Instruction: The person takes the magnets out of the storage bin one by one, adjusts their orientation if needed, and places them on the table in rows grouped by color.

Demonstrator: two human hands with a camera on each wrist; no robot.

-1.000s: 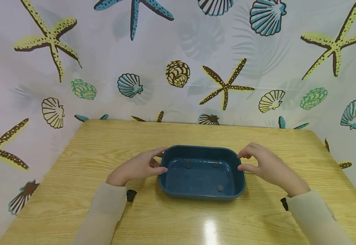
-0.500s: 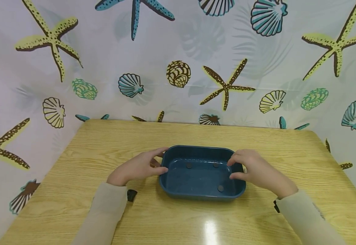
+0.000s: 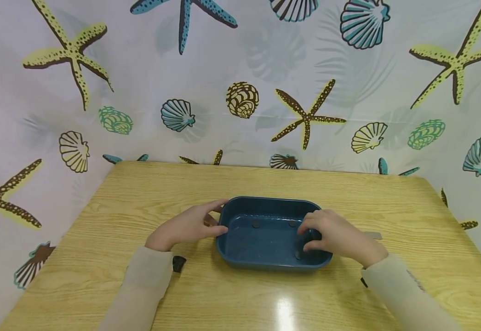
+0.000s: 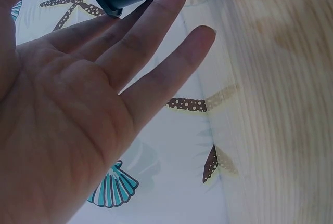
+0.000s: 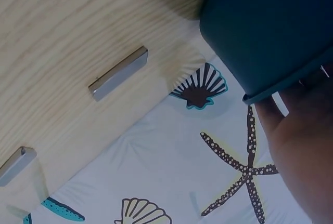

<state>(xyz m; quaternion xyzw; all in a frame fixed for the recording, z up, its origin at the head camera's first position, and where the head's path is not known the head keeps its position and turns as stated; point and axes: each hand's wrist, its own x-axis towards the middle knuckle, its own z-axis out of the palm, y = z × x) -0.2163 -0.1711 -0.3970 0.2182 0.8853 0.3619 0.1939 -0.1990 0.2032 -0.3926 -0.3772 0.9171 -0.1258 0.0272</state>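
Note:
A deep blue rectangular tray (image 3: 273, 265) with rounded corners stands on the wooden table. Three small dark coin-like discs lie on its floor: one disc (image 3: 255, 224) at the back left, another disc (image 3: 292, 224) at the back right, and a third disc (image 3: 298, 255) near the front right, partly behind my right thumb. My left hand (image 3: 188, 224) holds the tray's left end, thumb over the rim and fingers outside. My right hand (image 3: 335, 234) reaches over the right rim, its fingers loosely bent inside the tray with nothing visible between them.
A flat silvery bar (image 3: 373, 235) lies on the table to the right of the tray, beside my right forearm. In the right wrist view two such metal bars (image 5: 118, 73) rest on the wood. Behind the table (image 3: 162, 181) hangs a sea-patterned cloth (image 3: 207, 138).
My right hand has moved left and towards me, from the right rim to over the inside of the tray, uncovering the metal bar. The left hand and tray stay put.

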